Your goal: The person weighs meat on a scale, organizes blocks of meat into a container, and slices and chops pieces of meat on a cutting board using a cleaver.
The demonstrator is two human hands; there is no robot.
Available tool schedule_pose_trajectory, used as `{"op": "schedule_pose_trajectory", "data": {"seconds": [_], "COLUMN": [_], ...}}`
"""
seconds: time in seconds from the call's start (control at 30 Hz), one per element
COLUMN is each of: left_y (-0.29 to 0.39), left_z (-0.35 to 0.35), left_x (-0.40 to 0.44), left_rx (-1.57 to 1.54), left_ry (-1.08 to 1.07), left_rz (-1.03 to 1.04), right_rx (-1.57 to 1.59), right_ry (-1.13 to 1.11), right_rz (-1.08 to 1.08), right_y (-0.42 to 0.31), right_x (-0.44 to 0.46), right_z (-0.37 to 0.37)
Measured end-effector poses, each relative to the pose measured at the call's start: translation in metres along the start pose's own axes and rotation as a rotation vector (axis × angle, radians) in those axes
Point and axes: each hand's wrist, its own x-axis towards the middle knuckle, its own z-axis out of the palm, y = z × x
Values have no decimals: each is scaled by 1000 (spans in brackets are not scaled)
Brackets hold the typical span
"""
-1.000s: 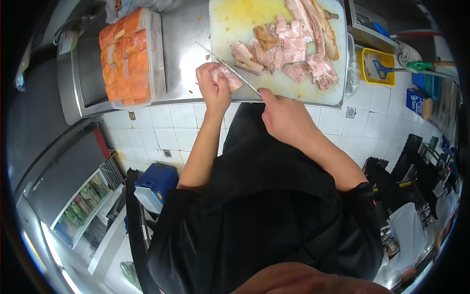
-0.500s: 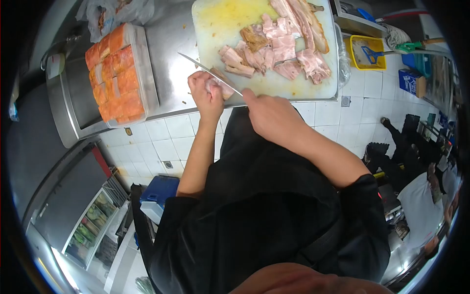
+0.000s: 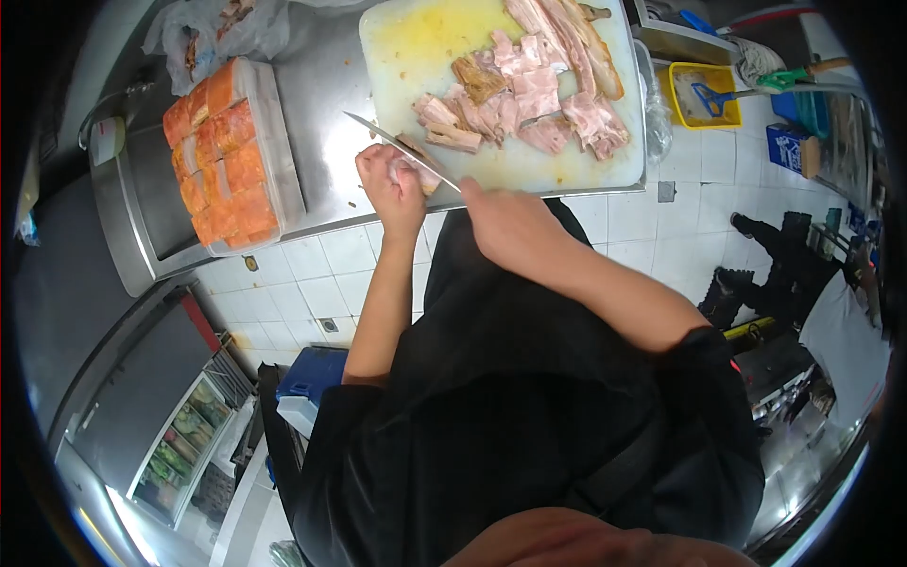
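My left hand (image 3: 392, 192) is closed around a pale piece of meat (image 3: 416, 173) at the front edge of the steel counter. My right hand (image 3: 510, 225) grips a knife (image 3: 402, 149) by its handle, which the fingers hide. The long blade lies against the held meat, its tip pointing up and left. Beyond the hands, several cut pieces of meat (image 3: 539, 93) and longer strips (image 3: 576, 47) lie on a white cutting board (image 3: 406, 66) with yellowish stains.
On the steel counter (image 3: 326, 94), a clear tray (image 3: 279, 156) of orange-red blocks (image 3: 227, 142) sits left, below a plastic bag (image 3: 269, 33). A yellow bin (image 3: 709, 111) stands right. Another person in dark shoes and light clothing (image 3: 846, 331) is at the far right.
The view has shifted, so the counter, tray and board appear moved left. The held meat and blade have tilted slightly; both hands keep their holds. The person at the right has changed posture.
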Motion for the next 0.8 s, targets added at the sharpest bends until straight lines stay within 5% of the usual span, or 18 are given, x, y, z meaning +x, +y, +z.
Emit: {"op": "schedule_pose_trajectory", "data": {"seconds": [0.6,0.7,0.73,0.8], "left_y": [3,5,0,-13], "left_z": [-1,-2,-3,-7], "left_x": [5,-8,-13,-26], "left_rx": [56,-117,-118,56], "left_ry": [-48,176,183,59], "left_rz": [58,-171,-162,-458], "right_rx": [15,9,5,-66], "right_ry": [4,44,50,-55], "right_rz": [25,73,65,53], "right_y": [33,25,27,29], "right_x": [55,26,19,4], "right_z": [27,-4,-8,-12]}}
